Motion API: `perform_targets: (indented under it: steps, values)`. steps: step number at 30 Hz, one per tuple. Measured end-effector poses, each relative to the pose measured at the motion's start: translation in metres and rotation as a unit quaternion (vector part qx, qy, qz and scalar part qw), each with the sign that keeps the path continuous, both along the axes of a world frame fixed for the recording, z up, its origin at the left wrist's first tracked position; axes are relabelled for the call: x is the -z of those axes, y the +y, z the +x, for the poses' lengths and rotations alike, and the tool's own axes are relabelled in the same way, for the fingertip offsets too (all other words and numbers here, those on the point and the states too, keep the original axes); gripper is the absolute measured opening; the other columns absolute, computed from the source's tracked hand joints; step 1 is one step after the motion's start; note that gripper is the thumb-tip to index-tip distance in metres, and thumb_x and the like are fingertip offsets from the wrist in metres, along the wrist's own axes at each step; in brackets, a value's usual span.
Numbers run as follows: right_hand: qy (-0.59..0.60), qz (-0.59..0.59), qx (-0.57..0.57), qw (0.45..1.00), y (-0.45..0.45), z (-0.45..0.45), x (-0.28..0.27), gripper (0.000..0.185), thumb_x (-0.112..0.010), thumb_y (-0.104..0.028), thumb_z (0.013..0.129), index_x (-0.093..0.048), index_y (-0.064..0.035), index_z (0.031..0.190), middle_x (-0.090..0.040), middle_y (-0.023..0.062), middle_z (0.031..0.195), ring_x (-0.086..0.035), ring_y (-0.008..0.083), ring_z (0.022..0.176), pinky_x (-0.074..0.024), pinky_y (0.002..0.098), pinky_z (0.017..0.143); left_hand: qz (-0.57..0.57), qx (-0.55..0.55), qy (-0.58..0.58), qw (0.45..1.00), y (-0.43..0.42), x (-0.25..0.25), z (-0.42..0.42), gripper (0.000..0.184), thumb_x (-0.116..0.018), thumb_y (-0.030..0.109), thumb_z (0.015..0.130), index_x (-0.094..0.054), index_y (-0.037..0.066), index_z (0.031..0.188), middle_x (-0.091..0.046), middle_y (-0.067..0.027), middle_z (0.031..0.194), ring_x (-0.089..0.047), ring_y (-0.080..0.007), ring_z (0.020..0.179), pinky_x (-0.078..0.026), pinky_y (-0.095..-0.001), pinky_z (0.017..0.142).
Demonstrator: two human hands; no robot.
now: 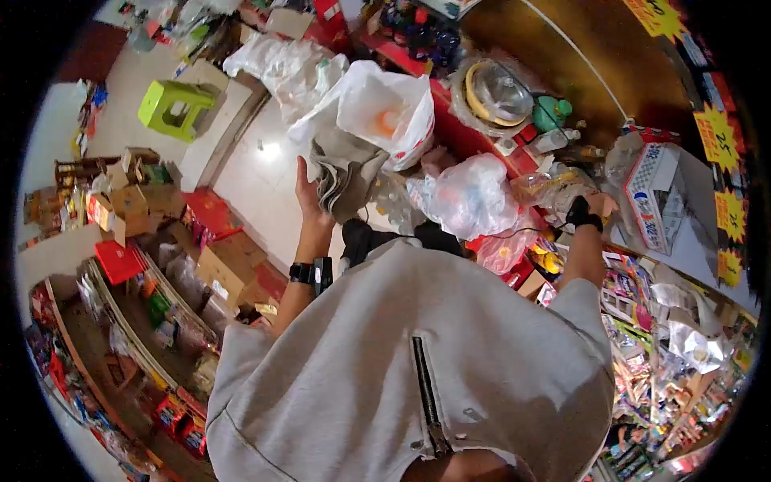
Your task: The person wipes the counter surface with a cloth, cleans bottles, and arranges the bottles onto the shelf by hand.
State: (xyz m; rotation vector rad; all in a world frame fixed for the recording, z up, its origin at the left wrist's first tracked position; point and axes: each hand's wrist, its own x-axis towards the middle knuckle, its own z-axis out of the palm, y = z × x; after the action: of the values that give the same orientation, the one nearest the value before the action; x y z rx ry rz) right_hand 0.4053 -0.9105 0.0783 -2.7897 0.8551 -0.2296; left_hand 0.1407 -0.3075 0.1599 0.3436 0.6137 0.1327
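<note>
My left hand [312, 197] holds a crumpled grey cloth [347, 173], with the thumb side raised at its left edge. Just beyond the cloth is an open white plastic bag [377, 108] with something orange inside. At the right, my right hand [593, 210] reaches to clear plastic packaging [558, 191] by the counter; a black band or glove covers part of it, and its fingers are too unclear to read. Between my hands lies a translucent plastic bag [470, 197].
A green stool [175, 109] stands on the floor at upper left. Shelves [132, 321] and cardboard boxes [229, 269] line the left. A white box [658, 201], green bottle [552, 113] and tape-like rings [498, 92] sit at the right. Packaged goods [642, 353] fill the lower right.
</note>
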Motion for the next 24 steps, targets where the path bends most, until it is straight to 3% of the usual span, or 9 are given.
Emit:
perform_targets:
  steps: [3, 6, 8, 10, 12, 15, 16, 20, 24]
  values:
    - [-0.083, 0.122, -0.034, 0.988, 0.01, -0.037, 0.027, 0.038, -0.061, -0.042, 0.089, -0.066, -0.0098, 0.11, -0.071, 0.0086, 0.091, -0.068, 0.0187, 0.081, -0.054, 0.0314, 0.072, -0.072, -0.037, -0.051, 0.995, 0.022, 0.043, -0.032, 0.082, -0.054, 0.066, 0.092, -0.048, -0.001, 0.139, -0.06, -0.019, 0.131, -0.06, -0.0362, 0.115, -0.046, -0.0489, 0.104]
    - [-0.091, 0.288, -0.058, 0.952, 0.032, -0.081, 0.072, 0.039, -0.06, -0.042, 0.091, -0.065, -0.0095, 0.112, -0.071, 0.0086, 0.09, -0.068, 0.0177, 0.08, -0.0537, 0.0306, 0.072, 0.024, -0.121, -0.017, 0.992, 0.034, 0.049, -0.059, 0.067, -0.051, 0.059, 0.097, -0.057, 0.001, 0.131, -0.064, -0.0156, 0.125, -0.062, -0.032, 0.111, -0.05, -0.0467, 0.099]
    - [-0.057, 0.38, -0.058, 0.922, 0.055, -0.106, 0.095, 0.04, -0.059, -0.042, 0.093, -0.065, -0.0092, 0.114, -0.071, 0.0086, 0.09, -0.068, 0.0171, 0.08, -0.0535, 0.0301, 0.072, 0.032, -0.143, 0.01, 0.989, 0.06, 0.084, -0.094, 0.064, -0.051, 0.057, 0.098, -0.058, 0.002, 0.129, -0.064, -0.0152, 0.127, -0.062, -0.0329, 0.113, -0.05, -0.0477, 0.1]
    - [-0.008, 0.462, -0.067, 0.884, 0.085, -0.129, 0.114, 0.04, -0.058, -0.043, 0.094, -0.064, -0.009, 0.115, -0.071, 0.0085, 0.09, -0.068, 0.0164, 0.079, -0.0533, 0.0296, 0.072, 0.041, -0.179, 0.122, 0.976, 0.053, 0.053, -0.104, 0.061, -0.055, 0.054, 0.097, -0.058, 0.002, 0.129, -0.064, -0.0153, 0.127, -0.063, -0.0328, 0.113, -0.05, -0.0484, 0.101]
    - [0.065, 0.537, -0.085, 0.837, 0.124, -0.149, 0.124, 0.041, -0.058, -0.043, 0.095, -0.064, -0.0087, 0.116, -0.071, 0.0085, 0.09, -0.067, 0.0158, 0.079, -0.0531, 0.029, 0.072, 0.006, -0.131, 0.053, 0.99, 0.069, 0.078, -0.13, 0.053, -0.058, 0.045, 0.097, -0.058, 0.002, 0.128, -0.065, -0.0149, 0.125, -0.064, -0.0321, 0.112, -0.05, -0.0482, 0.101]
    - [0.222, 0.584, -0.173, 0.761, 0.187, -0.17, 0.11, 0.034, -0.057, -0.033, 0.098, -0.064, -0.0069, 0.117, -0.071, 0.0084, 0.095, -0.068, 0.0153, 0.085, -0.0529, 0.0278, 0.075, -0.023, -0.087, 0.118, 0.989, 0.073, 0.094, -0.144, 0.036, -0.059, 0.027, 0.095, -0.062, 0.003, 0.121, -0.068, -0.013, 0.119, -0.065, -0.0302, 0.107, -0.053, -0.0449, 0.098]
    - [0.219, 0.63, -0.285, 0.689, 0.2, -0.177, 0.123, 0.03, -0.056, -0.026, 0.099, -0.063, -0.0049, 0.119, -0.071, 0.0071, 0.099, -0.068, 0.0146, 0.085, -0.0533, 0.0281, 0.077, -0.025, -0.083, 0.119, 0.989, 0.069, 0.096, -0.142, 0.036, -0.059, 0.027, 0.095, -0.062, 0.003, 0.121, -0.068, -0.013, 0.119, -0.065, -0.0302, 0.107, -0.053, -0.0449, 0.098]
    - [0.326, 0.626, -0.39, 0.592, 0.301, -0.197, 0.071, 0.05, -0.064, -0.023, 0.098, -0.047, -0.0027, 0.14, -0.059, 0.0065, 0.132, -0.056, 0.0156, 0.12, -0.047, 0.0312, 0.1, 0.005, 0.036, 0.102, 0.994, 0.032, 0.094, -0.114, 0.024, -0.061, 0.026, 0.092, -0.066, 0.007, 0.105, -0.069, -0.0085, 0.105, -0.066, -0.0263, 0.095, -0.055, -0.0404, 0.087]
    - [0.355, 0.714, -0.325, 0.51, 0.346, -0.204, -0.017, 0.044, -0.068, -0.024, 0.096, -0.053, -0.0066, 0.134, -0.063, 0.0035, 0.12, -0.059, 0.0121, 0.106, -0.0494, 0.0277, 0.088, -0.013, 0.184, 0.096, 0.978, -0.014, 0.078, -0.066, 0.031, -0.056, 0.028, 0.094, -0.064, 0.005, 0.113, -0.069, -0.0091, 0.105, -0.067, -0.0268, 0.096, -0.056, -0.0412, 0.088]
